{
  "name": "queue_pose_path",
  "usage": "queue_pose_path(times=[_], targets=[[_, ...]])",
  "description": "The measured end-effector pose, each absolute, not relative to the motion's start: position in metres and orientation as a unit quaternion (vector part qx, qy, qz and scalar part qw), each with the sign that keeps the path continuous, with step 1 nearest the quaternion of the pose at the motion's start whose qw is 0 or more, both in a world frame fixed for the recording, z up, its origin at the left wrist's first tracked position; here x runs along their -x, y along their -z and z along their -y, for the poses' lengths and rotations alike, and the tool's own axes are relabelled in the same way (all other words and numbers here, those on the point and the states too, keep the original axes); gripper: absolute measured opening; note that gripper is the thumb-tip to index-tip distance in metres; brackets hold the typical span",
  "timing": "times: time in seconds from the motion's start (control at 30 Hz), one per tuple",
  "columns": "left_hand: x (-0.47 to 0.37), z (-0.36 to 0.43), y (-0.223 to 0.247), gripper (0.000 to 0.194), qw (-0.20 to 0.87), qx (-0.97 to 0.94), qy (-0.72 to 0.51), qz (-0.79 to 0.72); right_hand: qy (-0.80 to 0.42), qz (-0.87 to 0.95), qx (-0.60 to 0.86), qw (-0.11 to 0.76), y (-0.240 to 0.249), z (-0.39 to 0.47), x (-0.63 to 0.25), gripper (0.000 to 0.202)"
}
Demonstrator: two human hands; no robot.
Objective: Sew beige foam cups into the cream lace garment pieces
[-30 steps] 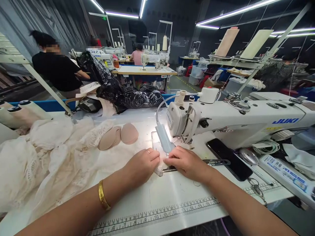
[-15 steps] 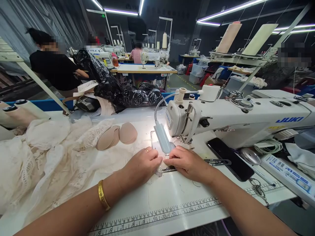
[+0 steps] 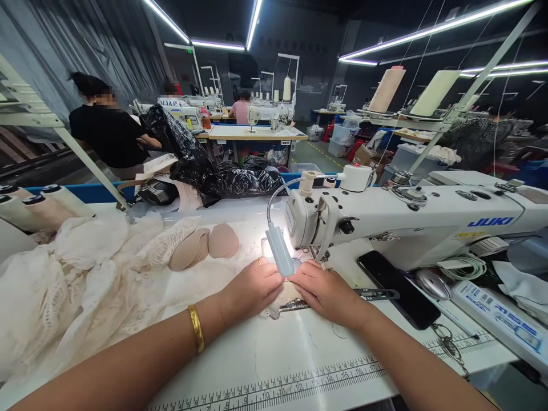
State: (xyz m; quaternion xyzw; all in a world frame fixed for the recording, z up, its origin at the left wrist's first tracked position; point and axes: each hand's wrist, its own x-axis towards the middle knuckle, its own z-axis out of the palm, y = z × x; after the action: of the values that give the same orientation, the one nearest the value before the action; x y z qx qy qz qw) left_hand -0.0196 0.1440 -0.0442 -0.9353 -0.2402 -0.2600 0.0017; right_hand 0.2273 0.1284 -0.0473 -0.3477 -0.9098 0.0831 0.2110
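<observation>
My left hand (image 3: 256,285) and my right hand (image 3: 324,290) meet beneath the head of a white sewing machine (image 3: 406,208). The fingers of both are bent and pressed down on a small piece of pale fabric (image 3: 284,294), mostly covered by them. Its lacy edge (image 3: 273,310) shows below my left hand. A grey lamp (image 3: 279,251) on a bendy metal neck hangs over my fingertips and hides them in part, along with the needle area. To the left lie beige bra cups (image 3: 223,240) and a heap of cream lace fabric (image 3: 98,291).
Right of my hands lie a black phone (image 3: 398,290), a computer mouse (image 3: 432,283), a coiled cable (image 3: 456,266) and a long white box (image 3: 499,317). Thread cones (image 3: 55,208) stand at left. A black plastic bag (image 3: 244,178) sits behind the table. Another person (image 3: 107,134) works beyond.
The view has tilted up and shifted slightly. My hands have slid a little forward under the lamp, closer together, with the pale fabric still under my fingers.
</observation>
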Motion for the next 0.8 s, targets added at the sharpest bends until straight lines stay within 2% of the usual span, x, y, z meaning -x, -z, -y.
queue_pose_path(times=[0.47, 0.8], targets=[[0.018, -0.164, 0.039, 0.02, -0.006, 0.94, 0.274, 0.205, -0.029, 0.904, 0.381, 0.191, 0.05, -0.13, -0.228, 0.022], [0.013, -0.169, 0.024, 0.024, -0.007, 0.942, 0.197, 0.271, -0.07, 0.898, 0.369, 0.229, 0.053, -0.13, -0.229, 0.022]])
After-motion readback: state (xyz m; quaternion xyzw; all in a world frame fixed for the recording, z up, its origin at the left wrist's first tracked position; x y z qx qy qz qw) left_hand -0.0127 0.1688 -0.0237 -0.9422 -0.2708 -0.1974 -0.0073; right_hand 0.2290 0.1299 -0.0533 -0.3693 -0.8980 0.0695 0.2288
